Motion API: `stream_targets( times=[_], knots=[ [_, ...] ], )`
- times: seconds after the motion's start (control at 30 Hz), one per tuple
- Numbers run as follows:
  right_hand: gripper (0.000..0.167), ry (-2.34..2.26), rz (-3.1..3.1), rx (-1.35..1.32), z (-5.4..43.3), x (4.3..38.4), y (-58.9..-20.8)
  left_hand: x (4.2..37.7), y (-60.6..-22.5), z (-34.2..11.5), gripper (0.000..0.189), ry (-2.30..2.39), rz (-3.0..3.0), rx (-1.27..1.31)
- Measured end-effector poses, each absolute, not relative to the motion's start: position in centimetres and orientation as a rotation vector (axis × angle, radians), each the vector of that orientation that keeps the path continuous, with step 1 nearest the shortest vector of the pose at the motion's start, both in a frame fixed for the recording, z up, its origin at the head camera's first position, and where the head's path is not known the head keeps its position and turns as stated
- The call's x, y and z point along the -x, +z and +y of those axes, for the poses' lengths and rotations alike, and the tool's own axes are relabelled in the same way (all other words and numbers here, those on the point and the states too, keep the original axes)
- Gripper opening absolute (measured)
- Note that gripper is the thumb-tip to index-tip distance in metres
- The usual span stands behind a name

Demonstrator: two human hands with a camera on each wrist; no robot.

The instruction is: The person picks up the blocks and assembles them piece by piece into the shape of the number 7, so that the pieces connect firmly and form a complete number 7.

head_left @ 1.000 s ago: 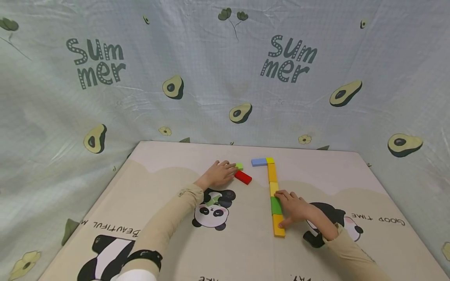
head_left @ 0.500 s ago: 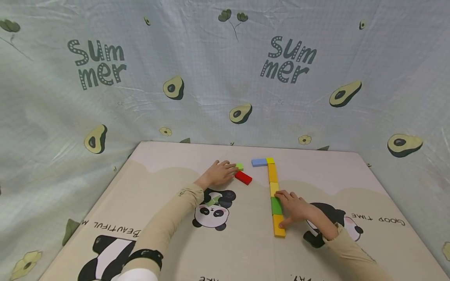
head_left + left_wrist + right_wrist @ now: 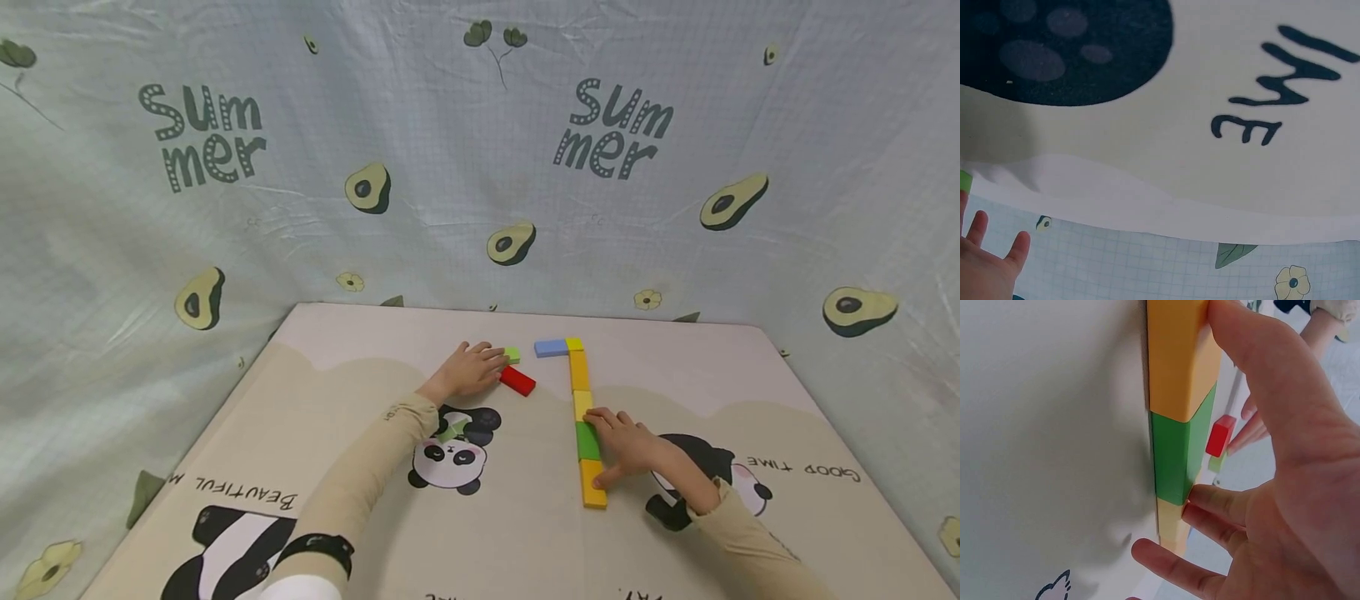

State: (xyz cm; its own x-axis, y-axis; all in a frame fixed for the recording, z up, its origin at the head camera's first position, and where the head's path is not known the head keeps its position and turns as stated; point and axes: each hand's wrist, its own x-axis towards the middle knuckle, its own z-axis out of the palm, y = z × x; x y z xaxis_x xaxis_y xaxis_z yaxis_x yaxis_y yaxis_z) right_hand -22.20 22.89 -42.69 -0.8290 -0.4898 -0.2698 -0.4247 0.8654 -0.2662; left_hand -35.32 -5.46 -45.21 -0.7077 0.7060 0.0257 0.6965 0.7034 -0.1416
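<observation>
A row of blocks runs toward the person in the head view: a small yellow block, an orange block [image 3: 579,370], a pale yellow block [image 3: 582,404], a green block [image 3: 588,441] and a nearer orange block [image 3: 592,492]. My right hand [image 3: 630,446] rests along this row with fingers spread. Its thumb touches the nearer orange block; fingertips touch near the joint of green and pale yellow, seen in the right wrist view. My left hand [image 3: 468,369] lies flat with extended fingers beside a red block [image 3: 517,381] and a light green block [image 3: 512,355], partly hidden by its fingers.
A blue block [image 3: 551,348] lies crosswise at the row's far end, against the small yellow block [image 3: 574,343]. Panda pictures and lettering cover the tabletop [image 3: 510,533]. Behind its far edge hangs a sheet [image 3: 435,250] printed with avocados.
</observation>
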Motion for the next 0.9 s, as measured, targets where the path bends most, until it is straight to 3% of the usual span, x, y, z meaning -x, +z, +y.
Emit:
stream_targets(
  times=[0.9],
  knots=[
    [0.096,-0.256,2.717,0.687,22.9,22.1,-42.8,35.8,-45.4,-2.9,0.046,0.200,-2.932,1.062]
  ],
)
